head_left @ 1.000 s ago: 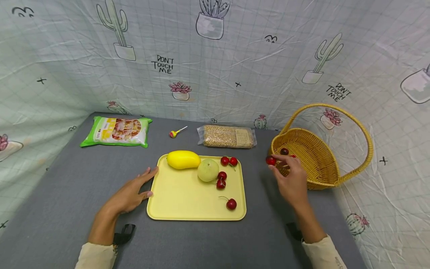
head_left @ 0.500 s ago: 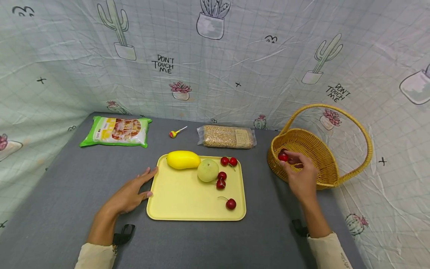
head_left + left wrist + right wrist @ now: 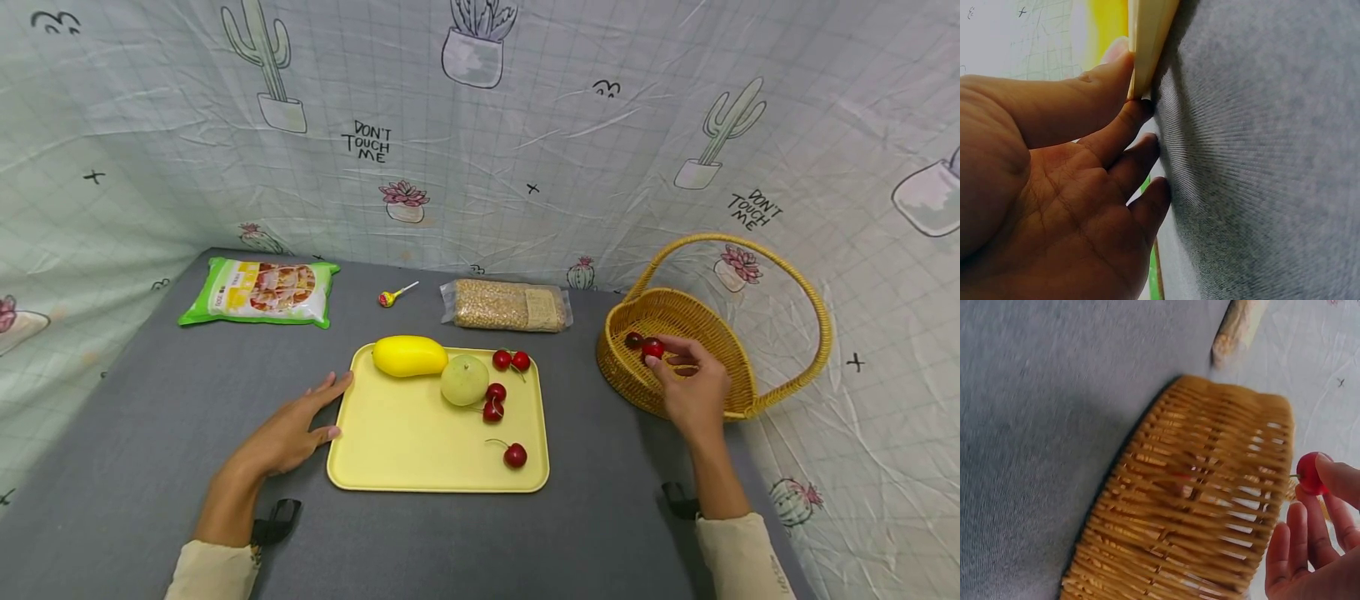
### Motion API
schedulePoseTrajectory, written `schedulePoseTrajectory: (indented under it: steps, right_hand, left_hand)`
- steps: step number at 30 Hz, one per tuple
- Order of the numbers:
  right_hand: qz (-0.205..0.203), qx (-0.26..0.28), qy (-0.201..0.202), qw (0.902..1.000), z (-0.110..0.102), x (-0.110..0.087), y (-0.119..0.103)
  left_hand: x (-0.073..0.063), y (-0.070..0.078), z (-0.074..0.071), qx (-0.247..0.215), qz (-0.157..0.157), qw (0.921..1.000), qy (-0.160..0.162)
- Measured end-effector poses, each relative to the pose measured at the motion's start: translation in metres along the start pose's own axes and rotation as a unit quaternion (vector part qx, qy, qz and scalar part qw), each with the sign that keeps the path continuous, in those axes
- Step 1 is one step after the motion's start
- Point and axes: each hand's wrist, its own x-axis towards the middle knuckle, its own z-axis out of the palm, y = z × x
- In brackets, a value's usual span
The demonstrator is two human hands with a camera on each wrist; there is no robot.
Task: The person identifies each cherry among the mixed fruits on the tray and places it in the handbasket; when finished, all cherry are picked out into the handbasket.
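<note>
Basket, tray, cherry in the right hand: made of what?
Basket: woven strands, slight sheen; rattan or plastic, can't tell.
Tray: probably moulded plastic, smooth satin; even yellow, rounded corners.
Cherry in right hand: smooth, glossy red surface; real fruit or plastic, unclear.

A grey table (image 3: 450,546) carries a yellow tray (image 3: 416,454). From the tray, in the head view, a green-edged bag (image 3: 259,293) lies at 10 o'clock, a lollipop (image 3: 387,298) at 11, a clear grain packet (image 3: 495,304) at 1, and a wicker basket (image 3: 621,375) between 2 and 3.
</note>
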Motion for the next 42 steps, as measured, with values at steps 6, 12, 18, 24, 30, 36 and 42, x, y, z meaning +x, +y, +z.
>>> schedulePoseTrajectory:
  steps: [6,12,18,24,30,36,42]
  right_hand:
    - [0.026,-0.020,-0.001,0.9995,-0.003,0.007,0.006]
    - [0.051,-0.034,-0.011,0.9980,-0.005,0.015,0.011]
    - [0.054,-0.048,-0.011,0.9974,-0.007,0.023,0.019]
    - [0.063,-0.058,-0.017,0.9962,-0.008,0.031,0.027]
    - [0.072,-0.069,-0.022,0.9948,-0.009,0.040,0.032]
    - [0.079,-0.077,-0.034,0.9934,-0.010,0.047,0.035]
    - [0.079,-0.084,-0.054,0.9919,-0.008,0.055,0.039]
  left_hand:
    - [0.001,0.001,0.000,0.001,0.000,1.0000,-0.001]
    - [0.001,0.001,-0.001,0.003,0.001,1.0000,-0.001]
    - [0.000,0.001,0.000,0.002,0.002,1.0000,0.000]
    - [-0.001,-0.001,0.000,0.005,0.007,1.0000,0.002]
    - [-0.001,-0.001,0.000,0.010,0.008,0.9999,0.004]
    - [0.000,0.000,0.000,0.010,0.009,0.9999,0.003]
    - [0.000,0.000,0.000,0.006,-0.002,1.0000,-0.002]
